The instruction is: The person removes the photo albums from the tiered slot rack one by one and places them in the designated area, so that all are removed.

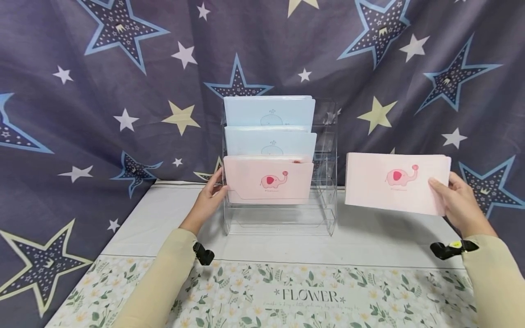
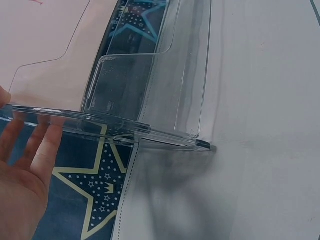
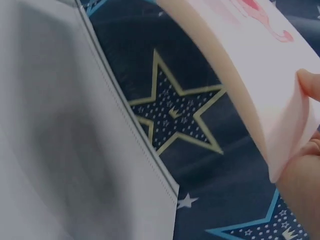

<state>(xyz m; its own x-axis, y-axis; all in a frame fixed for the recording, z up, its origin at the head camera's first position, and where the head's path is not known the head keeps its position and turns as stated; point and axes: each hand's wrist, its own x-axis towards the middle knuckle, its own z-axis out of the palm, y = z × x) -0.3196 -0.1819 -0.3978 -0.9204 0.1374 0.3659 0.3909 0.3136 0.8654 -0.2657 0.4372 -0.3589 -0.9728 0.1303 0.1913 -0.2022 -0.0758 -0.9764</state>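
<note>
A clear acrylic tiered rack (image 1: 280, 225) stands on the table. Two tiers hold pale blue booklets (image 1: 246, 109) with a whale print; below them a pink elephant booklet (image 1: 244, 180) leans in a lower slot. My left hand (image 1: 206, 200) grips the rack's left side, its thumb at the front by the pink booklet. In the left wrist view its fingers (image 2: 46, 150) lie against the outside of the clear side panel. Right of the rack, my right hand (image 1: 461, 198) pinches another pink elephant booklet (image 1: 369, 182) by its right end, thumb in front. It is raised above the table and bends in the right wrist view.
Below the pink booklet, the front tier of the rack shows bare clear plastic. A floral mat (image 1: 229, 291) lettered FLOWER covers the near part of the white table (image 1: 385, 232). Behind hangs a dark star-patterned curtain (image 1: 156, 86).
</note>
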